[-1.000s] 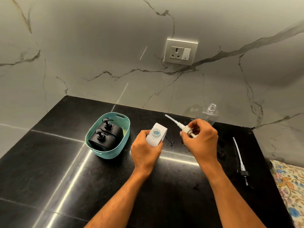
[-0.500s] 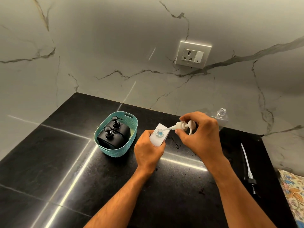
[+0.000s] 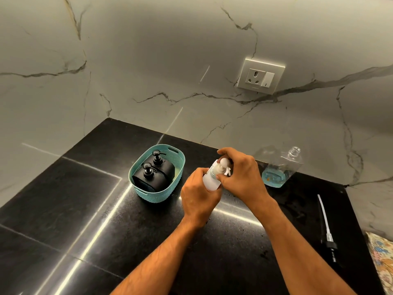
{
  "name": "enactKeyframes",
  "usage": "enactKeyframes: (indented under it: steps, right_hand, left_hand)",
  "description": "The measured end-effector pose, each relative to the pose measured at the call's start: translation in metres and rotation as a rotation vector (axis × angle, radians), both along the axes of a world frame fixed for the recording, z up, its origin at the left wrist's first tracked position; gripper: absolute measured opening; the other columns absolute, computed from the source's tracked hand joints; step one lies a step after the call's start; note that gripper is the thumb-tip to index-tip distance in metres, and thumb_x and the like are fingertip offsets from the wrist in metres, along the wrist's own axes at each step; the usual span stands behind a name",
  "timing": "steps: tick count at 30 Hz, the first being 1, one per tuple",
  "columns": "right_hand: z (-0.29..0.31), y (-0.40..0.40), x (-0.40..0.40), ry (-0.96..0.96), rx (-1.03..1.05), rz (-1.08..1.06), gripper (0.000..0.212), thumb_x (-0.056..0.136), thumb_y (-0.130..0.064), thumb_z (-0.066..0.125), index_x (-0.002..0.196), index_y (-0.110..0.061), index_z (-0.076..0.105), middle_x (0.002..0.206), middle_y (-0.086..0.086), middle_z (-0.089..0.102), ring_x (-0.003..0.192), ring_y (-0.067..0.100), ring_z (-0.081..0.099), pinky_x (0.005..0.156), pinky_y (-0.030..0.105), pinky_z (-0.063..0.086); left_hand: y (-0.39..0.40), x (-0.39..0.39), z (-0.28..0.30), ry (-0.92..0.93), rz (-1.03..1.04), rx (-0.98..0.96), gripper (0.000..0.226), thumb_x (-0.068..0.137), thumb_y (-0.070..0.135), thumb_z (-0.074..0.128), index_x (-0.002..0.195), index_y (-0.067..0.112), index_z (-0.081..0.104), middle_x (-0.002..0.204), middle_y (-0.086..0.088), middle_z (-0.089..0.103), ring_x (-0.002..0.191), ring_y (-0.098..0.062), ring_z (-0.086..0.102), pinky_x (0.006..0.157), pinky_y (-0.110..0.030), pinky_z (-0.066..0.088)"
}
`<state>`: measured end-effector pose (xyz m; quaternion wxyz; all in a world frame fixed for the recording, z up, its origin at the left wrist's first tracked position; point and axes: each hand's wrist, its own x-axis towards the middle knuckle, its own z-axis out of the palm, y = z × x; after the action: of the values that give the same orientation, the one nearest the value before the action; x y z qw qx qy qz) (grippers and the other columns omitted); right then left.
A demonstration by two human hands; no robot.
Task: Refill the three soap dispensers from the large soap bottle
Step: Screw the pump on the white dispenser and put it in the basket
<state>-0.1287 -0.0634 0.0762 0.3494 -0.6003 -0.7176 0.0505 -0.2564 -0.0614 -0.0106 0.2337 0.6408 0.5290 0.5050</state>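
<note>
My left hand (image 3: 198, 195) grips a white soap dispenser (image 3: 210, 182) standing on the black counter. My right hand (image 3: 242, 174) holds its white pump head (image 3: 223, 167), which sits on the dispenser's neck. Two black dispensers (image 3: 152, 172) with pumps on stand in a teal basket (image 3: 159, 194) to the left. The large clear soap bottle (image 3: 280, 167) stands uncapped at the back right, with a little blue soap at its bottom. Its black pump with a long white tube (image 3: 325, 226) lies on the counter at the right.
The black counter (image 3: 85, 209) ends at a marble wall with a power socket (image 3: 260, 76) behind. A patterned cloth (image 3: 382, 256) shows past the counter's right edge.
My right hand brought the white pump from the side over the dispenser, fed its tube into the opening, and now the pump head sits on the neck. The camera tilted upward.
</note>
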Motion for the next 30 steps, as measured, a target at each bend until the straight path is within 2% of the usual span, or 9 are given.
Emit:
enactKeyframes:
  steps: [7,11,15,20,24,27,30]
  right_hand:
    - [-0.009,0.008,-0.002,0.039,-0.007,0.001,0.055,0.070,-0.018,0.088,0.121,-0.012,0.067,0.105,0.004,0.074,0.088,0.018,0.069,0.084,0.038,0.061]
    - [-0.015,0.009,-0.003,0.005,0.022,-0.031,0.058,0.069,-0.032,0.093,0.117,-0.011,0.068,0.102,0.006,0.073,0.084,0.012,0.062,0.082,0.025,0.055]
    - [-0.019,0.006,0.001,0.022,0.006,-0.053,0.066,0.067,-0.043,0.093,0.119,-0.012,0.066,0.104,0.005,0.072,0.087,0.016,0.065,0.082,0.028,0.057]
    - [-0.018,-0.001,0.006,0.117,-0.005,-0.034,0.065,0.070,-0.020,0.092,0.127,-0.014,0.062,0.102,0.000,0.072,0.081,0.010,0.064,0.076,0.026,0.061]
    - [-0.019,-0.002,0.011,0.127,-0.025,-0.076,0.065,0.066,-0.028,0.094,0.123,-0.015,0.064,0.091,-0.005,0.070,0.075,0.009,0.065,0.070,0.016,0.056]
    - [-0.021,-0.001,0.012,0.194,-0.035,-0.064,0.055,0.069,-0.026,0.093,0.117,-0.016,0.068,0.098,-0.005,0.070,0.081,0.008,0.064,0.070,0.013,0.053]
    - [-0.025,-0.001,0.009,0.288,-0.072,-0.057,0.048,0.072,-0.018,0.091,0.116,-0.016,0.072,0.102,-0.003,0.072,0.084,0.010,0.066,0.073,0.015,0.055]
  left_hand:
    - [0.002,0.002,0.007,-0.017,0.041,0.013,0.032,0.084,0.047,0.077,0.103,0.023,0.065,0.088,0.011,0.067,0.073,-0.007,0.063,0.061,-0.033,0.055]
    - [0.002,0.002,0.004,0.004,0.023,0.005,0.035,0.084,0.046,0.080,0.105,0.022,0.065,0.089,0.010,0.067,0.074,-0.007,0.064,0.062,-0.032,0.058]
    - [0.004,0.002,0.003,0.020,0.014,-0.009,0.037,0.082,0.046,0.082,0.104,0.023,0.064,0.089,0.010,0.068,0.073,-0.007,0.064,0.063,-0.029,0.058]
    - [0.008,0.003,0.005,0.008,0.016,-0.010,0.040,0.079,0.043,0.084,0.106,0.024,0.063,0.095,0.008,0.069,0.080,-0.006,0.065,0.068,-0.026,0.060]
    - [0.009,0.003,0.004,-0.006,0.007,-0.014,0.044,0.075,0.040,0.088,0.106,0.022,0.063,0.099,0.006,0.070,0.083,-0.007,0.065,0.070,-0.024,0.059]
    - [0.009,0.004,0.006,-0.009,-0.005,-0.010,0.047,0.074,0.042,0.090,0.108,0.021,0.064,0.100,0.006,0.070,0.084,-0.005,0.064,0.071,-0.012,0.052]
    - [0.009,0.004,0.006,-0.010,-0.012,-0.012,0.049,0.075,0.044,0.089,0.109,0.021,0.063,0.101,0.006,0.070,0.084,-0.005,0.064,0.072,-0.009,0.049]
